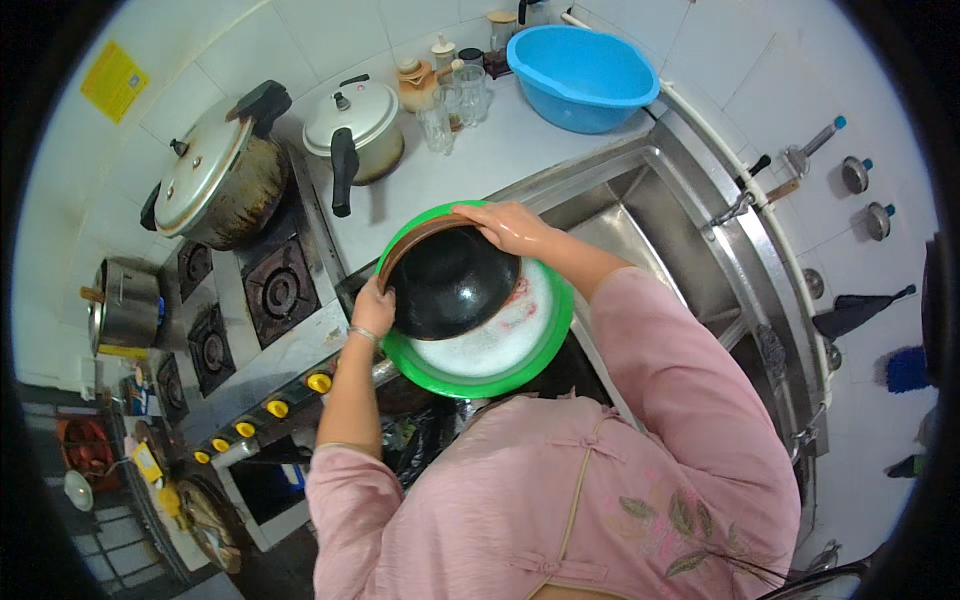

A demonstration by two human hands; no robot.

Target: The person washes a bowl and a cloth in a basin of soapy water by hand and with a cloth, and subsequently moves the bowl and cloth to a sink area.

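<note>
A large round bowl, black and glossy inside with a brown rim [454,285], is tilted over a green plastic basin [551,349]. White suds [487,345] fill the basin, with some reddish bits near the bowl's edge. My left hand [373,306] grips the bowl's rim on the left, and a bracelet circles that wrist. At the upper right of the rim, my right hand [510,227] holds on with wet fingers. The bowl's lower right edge meets or hangs just above the suds; which of the two cannot be told.
A steel sink [664,240] lies to the right. Beyond the basin, a blue plastic tub [581,79], glass cups [469,94] and a pressure cooker [356,124] stand on the white counter. A larger, stained pressure cooker [225,172] stands on the gas stove [281,292] at left.
</note>
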